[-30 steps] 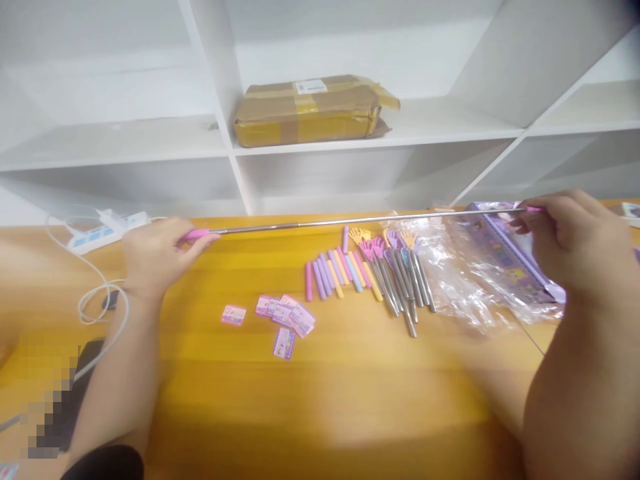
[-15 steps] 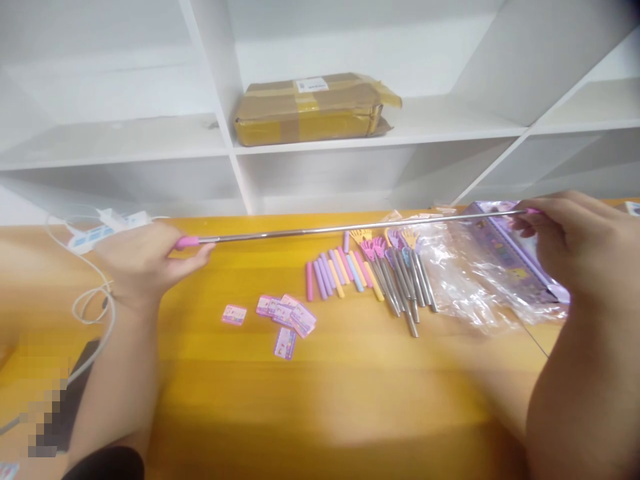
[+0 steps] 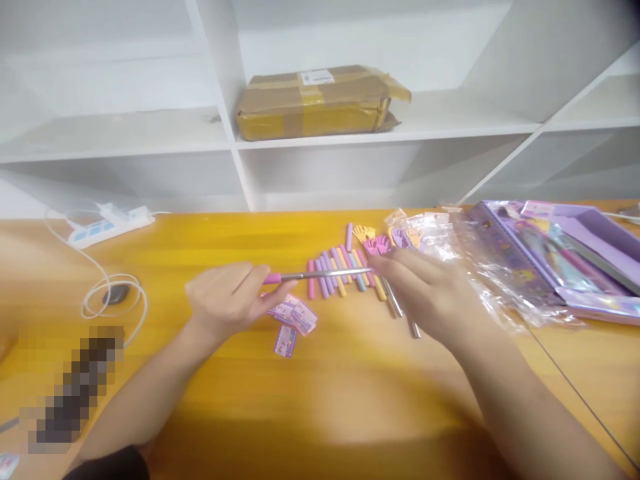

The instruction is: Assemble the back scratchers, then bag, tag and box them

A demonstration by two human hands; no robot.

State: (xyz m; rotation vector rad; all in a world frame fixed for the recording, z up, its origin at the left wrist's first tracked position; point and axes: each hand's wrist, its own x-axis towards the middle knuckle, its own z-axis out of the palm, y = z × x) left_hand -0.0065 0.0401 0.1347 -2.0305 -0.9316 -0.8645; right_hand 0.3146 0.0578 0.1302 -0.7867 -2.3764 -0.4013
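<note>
- While the silver rod (image 3: 330,273) lies between the 2 hands, its long axis runs crosswise in front of the person, almost level, rising slightly towards the right.
- The left hand (image 3: 223,293) pinches the pink grip (image 3: 272,279) at the left end, thumb reaching along the near side just under the rod.
- The right hand (image 3: 430,290) closes its fingertips on the opposite end; the back of that hand hides part of the hold.
- Neither hand has to reach, as each is at 1 end; drawing them apart or together would follow the rod's own line.
- Seen from above, the rod crosses over the coloured sticks (image 3: 311,287); its height over them I cannot tell.
- Small cards (image 3: 305,320) lie on the near side of the left hand's thumb and the rod.
- Just beyond the right hand sit the hand-shaped heads (image 3: 376,245), with metal shafts (image 3: 393,300) partly under the fingers, so sideways room looks tighter there.
- Farther right are crinkled clear wrap (image 3: 480,267) and the purple box (image 3: 520,250).
- The surface (image 3: 240,400) stretches towards the person, which looks like the easier side for moving; its back edge meets white shelving (image 3: 240,177).
</note>
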